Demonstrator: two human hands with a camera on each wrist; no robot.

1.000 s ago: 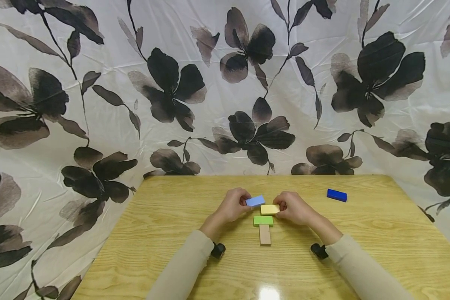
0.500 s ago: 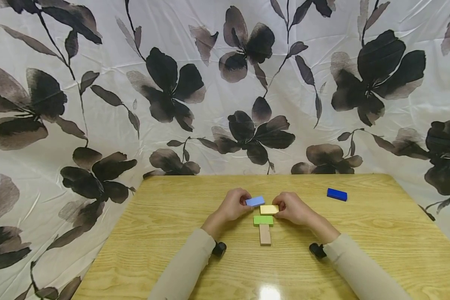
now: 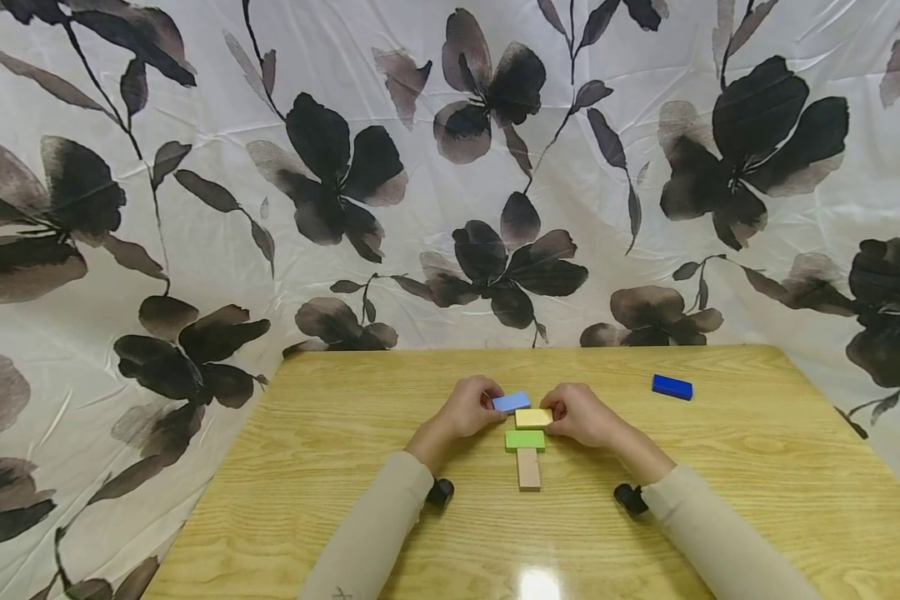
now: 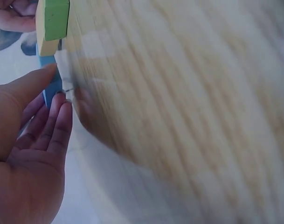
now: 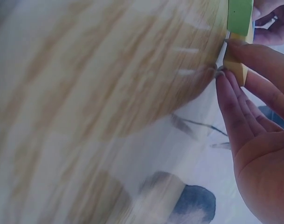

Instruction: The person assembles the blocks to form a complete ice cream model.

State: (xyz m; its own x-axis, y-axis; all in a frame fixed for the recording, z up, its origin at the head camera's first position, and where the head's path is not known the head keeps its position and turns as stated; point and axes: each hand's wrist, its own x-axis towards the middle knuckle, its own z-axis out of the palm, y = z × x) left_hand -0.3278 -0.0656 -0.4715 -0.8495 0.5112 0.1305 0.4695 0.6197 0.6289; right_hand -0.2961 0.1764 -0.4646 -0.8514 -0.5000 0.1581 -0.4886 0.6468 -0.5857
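My left hand (image 3: 471, 407) pinches the left end of a light blue block (image 3: 512, 402), thumb on its near side in the left wrist view. Just right of it, my right hand (image 3: 579, 414) holds a yellow block (image 3: 533, 418) by its right end, between thumb and fingers (image 5: 235, 100). The yellow block lies nearer to me than the blue one and overlaps its near right corner in the head view. Closer still is a green block (image 3: 524, 441), lying crosswise. A tan wooden block (image 3: 528, 470) extends lengthwise from the green block toward me.
A dark blue block (image 3: 672, 387) lies apart at the far right of the wood-grain table (image 3: 307, 492). Behind the table's back edge hangs a white cloth (image 3: 420, 192) printed with dark flowers. Both wrists carry small black cameras.
My right hand has slid the yellow block slightly left, toward the light blue one. The left hand keeps its hold on the light blue block. The view has shifted a little.
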